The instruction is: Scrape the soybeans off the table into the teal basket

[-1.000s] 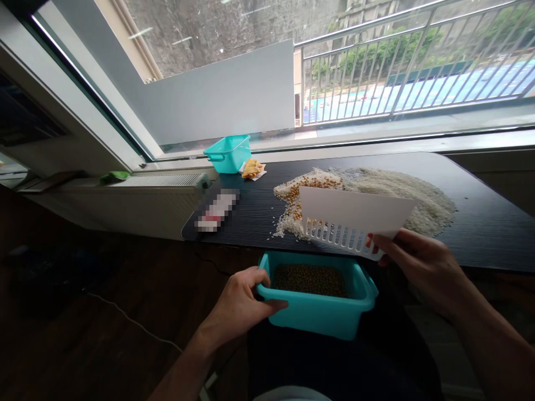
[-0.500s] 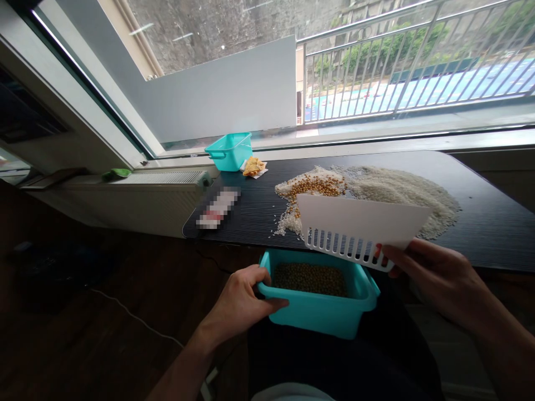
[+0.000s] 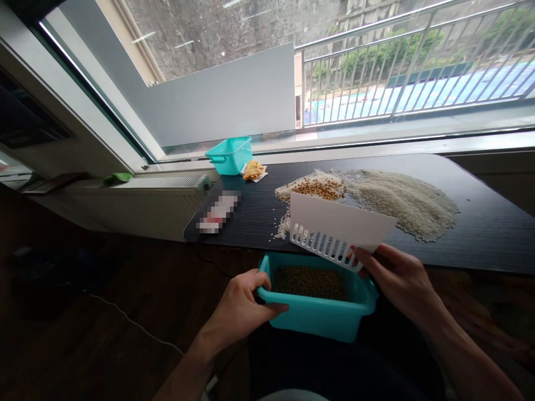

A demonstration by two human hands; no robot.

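Head view shows the left hand (image 3: 246, 298) gripping the left end of a teal bin (image 3: 315, 322), fingers over its rim and thumb along the near wall, while the right hand (image 3: 401, 275) pinches a slotted white sheet (image 3: 334, 220) by its right end, slots down, around the bin's far rim; contact is unclear. The step looks like moving yellow beans (image 3: 321, 188) from among the rice (image 3: 407, 201) on the worktop (image 3: 480, 234) into the bin; continuing would call for a low sweep through the mixed patch, with the bin steadied close beneath the edge.
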